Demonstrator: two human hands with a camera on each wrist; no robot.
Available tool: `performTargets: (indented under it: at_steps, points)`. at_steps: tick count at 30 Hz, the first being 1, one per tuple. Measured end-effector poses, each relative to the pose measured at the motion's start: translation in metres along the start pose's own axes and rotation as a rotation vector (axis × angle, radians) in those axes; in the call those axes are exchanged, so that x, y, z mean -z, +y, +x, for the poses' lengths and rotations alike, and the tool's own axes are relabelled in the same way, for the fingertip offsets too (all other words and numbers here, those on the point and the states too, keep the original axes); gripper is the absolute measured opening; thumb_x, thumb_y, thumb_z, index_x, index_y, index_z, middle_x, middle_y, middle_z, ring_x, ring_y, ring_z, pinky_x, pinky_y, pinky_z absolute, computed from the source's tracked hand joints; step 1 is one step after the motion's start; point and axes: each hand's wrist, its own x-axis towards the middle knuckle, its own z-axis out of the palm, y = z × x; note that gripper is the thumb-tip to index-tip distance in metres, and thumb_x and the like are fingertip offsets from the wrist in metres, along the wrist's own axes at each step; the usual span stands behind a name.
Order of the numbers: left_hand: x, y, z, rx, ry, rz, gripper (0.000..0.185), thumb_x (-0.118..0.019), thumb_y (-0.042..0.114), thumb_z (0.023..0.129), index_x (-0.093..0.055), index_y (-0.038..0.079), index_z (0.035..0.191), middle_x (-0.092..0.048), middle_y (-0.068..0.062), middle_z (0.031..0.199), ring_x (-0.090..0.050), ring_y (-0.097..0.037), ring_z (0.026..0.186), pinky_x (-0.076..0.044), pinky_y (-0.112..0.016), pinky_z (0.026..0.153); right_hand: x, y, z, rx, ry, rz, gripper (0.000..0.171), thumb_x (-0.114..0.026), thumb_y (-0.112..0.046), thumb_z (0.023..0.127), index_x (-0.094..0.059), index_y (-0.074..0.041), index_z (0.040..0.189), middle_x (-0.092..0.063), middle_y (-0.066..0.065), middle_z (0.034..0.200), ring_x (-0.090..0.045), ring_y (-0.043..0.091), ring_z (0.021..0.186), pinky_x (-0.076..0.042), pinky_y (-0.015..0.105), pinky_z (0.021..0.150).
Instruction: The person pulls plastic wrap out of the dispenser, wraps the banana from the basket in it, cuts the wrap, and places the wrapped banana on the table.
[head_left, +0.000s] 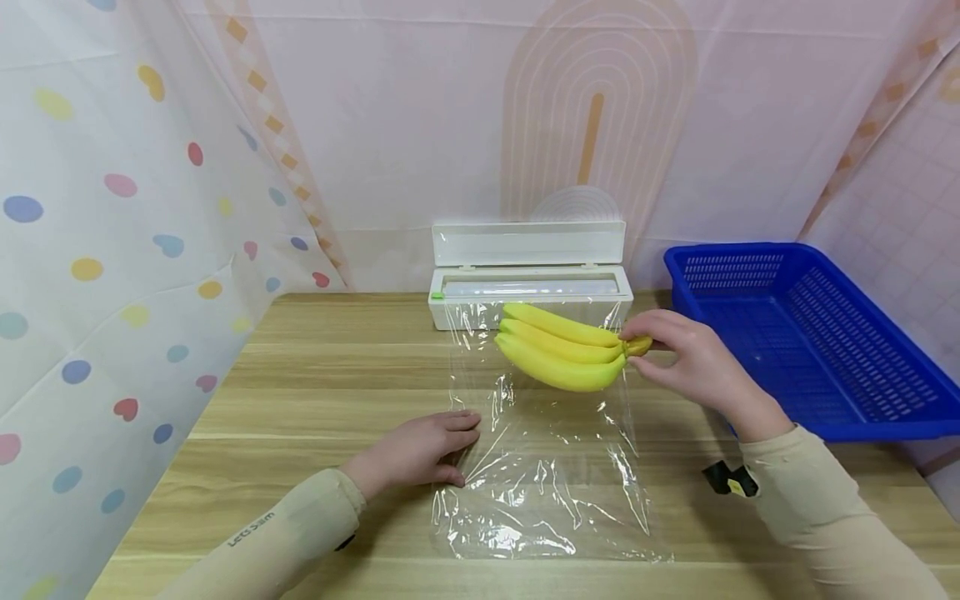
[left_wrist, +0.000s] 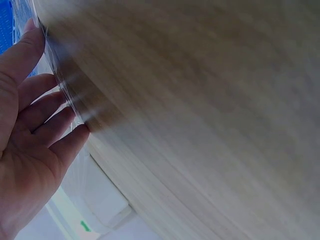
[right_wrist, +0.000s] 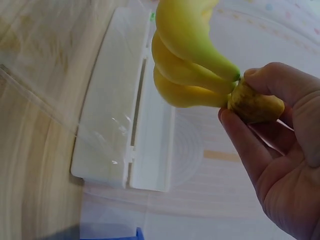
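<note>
Right hand [head_left: 693, 362] pinched stem of bananas [head_left: 558, 357], fingers [right_wrist: 250, 145] clamped round it; bunch held above far part of film [head_left: 543, 467], just before dispenser [head_left: 528, 279]. Left hand [head_left: 420, 450] lay flat on table [head_left: 315, 392], fingers [left_wrist: 42, 107] straight and close together, tips pressing film's left edge. Film ran from open dispenser toward near table edge. Blue basket [head_left: 810, 333] stood right of bananas, near right hand.

One readable text — "LetsSam" on the left sleeve [head_left: 255, 533]; nothing else legible.
</note>
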Motion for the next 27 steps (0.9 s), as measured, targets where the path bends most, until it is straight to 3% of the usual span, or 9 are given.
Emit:
performTargets:
  at_steps: [11,16,22,27]
  points:
    - [-0.001,-0.001,0.0,0.004,0.004,-0.013,0.074,-0.075,0.044,0.081,-0.058,-0.005,0.133,-0.048,-0.023,0.144,-0.046,-0.037,0.133,-0.037,-0.045,0.111,-0.019,0.008,0.0,0.089,-0.089,0.061,0.038,-0.08,0.012,0.069,-0.07,-0.004,0.102,-0.069,0.008,0.106,-0.063,0.022,0.097,-0.048,0.012,0.087]
    - [-0.001,0.0,0.0,0.001,0.005,-0.008,0.074,-0.075,0.044,0.081,-0.057,-0.005,0.133,-0.048,-0.022,0.144,-0.046,-0.036,0.133,-0.037,-0.044,0.111,-0.031,0.011,-0.002,0.084,-0.125,0.066,0.038,-0.08,0.012,0.069,-0.071,-0.004,0.102,-0.069,0.009,0.107,-0.065,0.024,0.098,-0.054,0.021,0.083]
    - [0.001,-0.001,-0.001,-0.012,0.012,-0.018,0.074,-0.075,0.044,0.081,-0.058,-0.005,0.133,-0.048,-0.023,0.144,-0.045,-0.036,0.134,-0.037,-0.045,0.111,-0.046,0.013,-0.004,0.094,-0.124,0.081,0.036,-0.079,0.012,0.069,-0.071,-0.004,0.101,-0.069,0.006,0.106,-0.064,0.025,0.1,-0.054,0.032,0.09]
    - [0.0,0.0,0.0,-0.012,0.018,-0.024,0.074,-0.076,0.044,0.08,-0.057,-0.006,0.133,-0.046,-0.023,0.145,-0.045,-0.036,0.135,-0.037,-0.045,0.111,-0.054,0.014,-0.005,0.093,-0.127,0.095,0.036,-0.08,0.011,0.07,-0.072,-0.005,0.101,-0.07,0.006,0.104,-0.064,0.021,0.094,-0.057,0.032,0.081]
